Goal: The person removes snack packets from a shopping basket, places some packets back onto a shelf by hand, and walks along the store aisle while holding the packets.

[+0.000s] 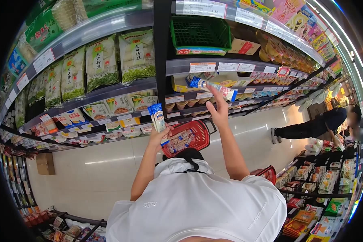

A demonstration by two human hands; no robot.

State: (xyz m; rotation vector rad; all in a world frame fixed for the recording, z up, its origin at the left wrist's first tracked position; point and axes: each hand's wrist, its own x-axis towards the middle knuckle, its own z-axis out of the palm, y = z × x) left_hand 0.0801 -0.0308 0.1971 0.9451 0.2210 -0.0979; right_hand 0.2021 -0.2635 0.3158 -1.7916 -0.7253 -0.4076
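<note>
My left hand (160, 135) is closed around several slim packets with blue ends (157, 117), held upright above a red shopping basket (206, 139). Inside the basket lies a pile of similar small packets (180, 141). My right hand (218, 107) is raised at the shelf with its fingers on another blue-ended packet (224, 91), which lies across the front of the shelf edge. The thumb stands away from that packet, and part of the grip is hidden. Behind it is a yellow display box (180, 84) with more packets in it.
A green plastic crate (200, 34) sits on the shelf above. Bags of noodles (102, 62) fill the left shelves. A person in dark clothes (318, 123) stands in the aisle at right. Another red basket (266, 174) and a cardboard box (45, 163) are on the floor.
</note>
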